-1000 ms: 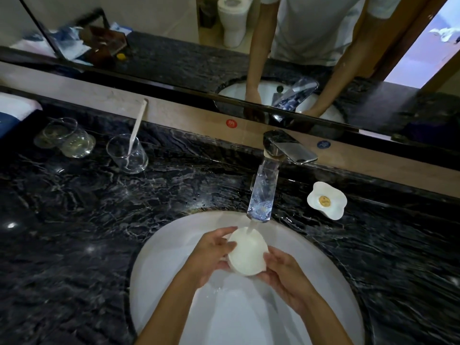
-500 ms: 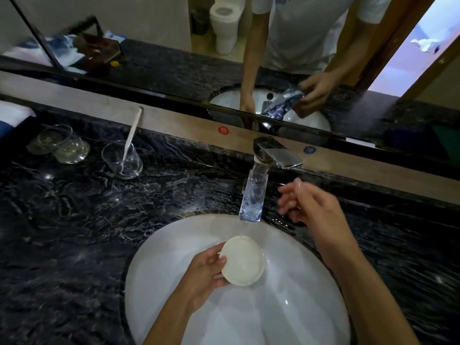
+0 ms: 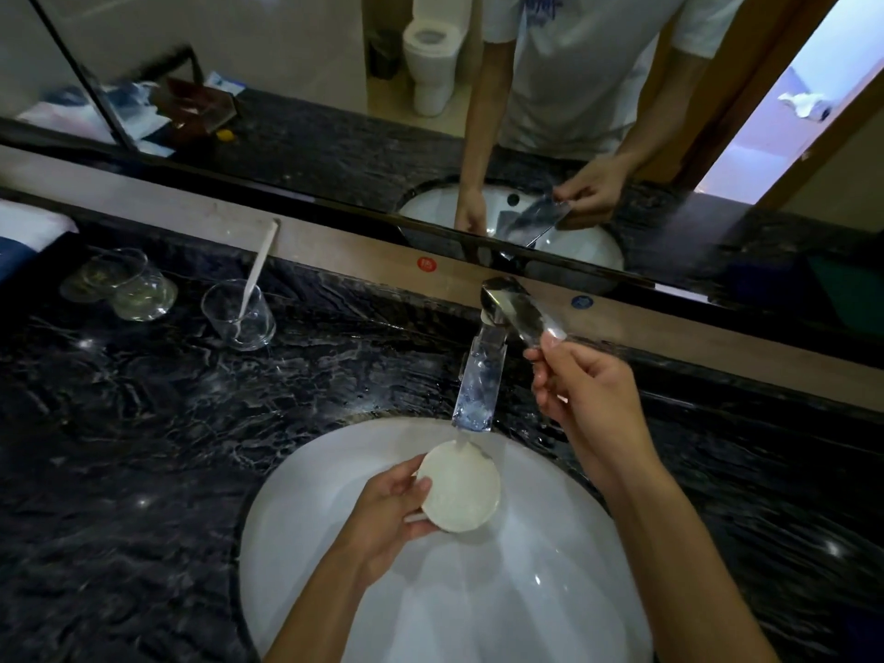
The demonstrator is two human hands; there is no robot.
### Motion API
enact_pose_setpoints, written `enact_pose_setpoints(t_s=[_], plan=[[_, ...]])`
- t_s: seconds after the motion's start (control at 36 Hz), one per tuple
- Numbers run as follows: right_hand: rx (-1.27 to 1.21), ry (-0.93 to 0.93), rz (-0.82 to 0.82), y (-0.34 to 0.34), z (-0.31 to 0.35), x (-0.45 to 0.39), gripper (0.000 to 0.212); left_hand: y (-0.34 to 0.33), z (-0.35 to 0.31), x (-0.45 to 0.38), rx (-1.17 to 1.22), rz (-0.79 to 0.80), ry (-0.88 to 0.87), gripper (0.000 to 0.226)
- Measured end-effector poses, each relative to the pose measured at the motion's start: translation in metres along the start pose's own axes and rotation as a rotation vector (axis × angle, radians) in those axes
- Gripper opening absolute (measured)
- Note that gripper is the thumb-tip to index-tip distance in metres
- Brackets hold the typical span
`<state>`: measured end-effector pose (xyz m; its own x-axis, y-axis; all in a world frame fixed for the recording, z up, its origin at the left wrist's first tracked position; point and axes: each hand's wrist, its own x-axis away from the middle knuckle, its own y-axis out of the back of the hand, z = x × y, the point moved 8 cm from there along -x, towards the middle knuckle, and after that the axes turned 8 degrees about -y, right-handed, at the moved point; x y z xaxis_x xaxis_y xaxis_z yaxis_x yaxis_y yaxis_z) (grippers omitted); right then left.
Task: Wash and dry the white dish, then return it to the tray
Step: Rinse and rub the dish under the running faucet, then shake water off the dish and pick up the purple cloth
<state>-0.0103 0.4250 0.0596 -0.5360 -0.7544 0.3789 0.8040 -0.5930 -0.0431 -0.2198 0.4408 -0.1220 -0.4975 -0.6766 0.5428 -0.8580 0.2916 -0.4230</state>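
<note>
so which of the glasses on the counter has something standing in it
The glass nearest the sink: a white stick leans in it. The two glasses at far left hold nothing visible.

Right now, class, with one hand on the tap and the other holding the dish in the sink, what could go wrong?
1. The white dish is held only by the left hand, wet, over the basin; it may slip and chip.
2. The right hand grips the tap lever; a sudden turn could splash water onto the counter.

Dish point(image 3: 461, 490) in sink point(image 3: 550, 590) under faucet point(image 3: 483, 375); glasses point(image 3: 237, 314) far left.
</note>
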Motion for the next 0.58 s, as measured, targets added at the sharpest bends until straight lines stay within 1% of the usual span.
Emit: enact_pose_setpoints(t_s=[0.14, 0.28, 0.33, 0.39, 0.42, 0.47, 0.53, 0.58], plan=[[0.004, -0.074, -0.020, 0.008, -0.028, 0.003, 0.030, 0.002, 0.000, 0.004, 0.002, 0.001, 0.007, 0.035], [0.040, -0.076, -0.027, 0.015, -0.043, 0.005, 0.033, -0.002, -0.010, 0.016, -0.024, 0.017, -0.007, 0.031], [0.154, -0.142, -0.031, 0.019, -0.068, 0.013, 0.032, -0.003, -0.014, 0.022, -0.033, 0.018, -0.012, 0.032], [0.309, -0.268, -0.017, 0.025, -0.105, 0.024, 0.024, -0.003, -0.016, 0.029, -0.046, 0.016, -0.011, 0.035], [0.348, -0.346, 0.019, 0.026, -0.123, 0.031, 0.024, -0.003, -0.017, 0.033, -0.052, 0.019, -0.012, 0.036], [0.321, -0.464, 0.151, 0.019, -0.151, 0.046, 0.031, -0.006, -0.020, 0.040, -0.060, 0.030, -0.015, 0.037], [0.207, -0.506, 0.273, 0.008, -0.164, 0.060, 0.029, -0.007, -0.021, 0.045, -0.074, 0.032, -0.018, 0.036], [0.118, -0.492, 0.300, 0.004, -0.166, 0.069, 0.028, -0.006, -0.020, 0.050, -0.092, 0.030, -0.012, 0.037]])
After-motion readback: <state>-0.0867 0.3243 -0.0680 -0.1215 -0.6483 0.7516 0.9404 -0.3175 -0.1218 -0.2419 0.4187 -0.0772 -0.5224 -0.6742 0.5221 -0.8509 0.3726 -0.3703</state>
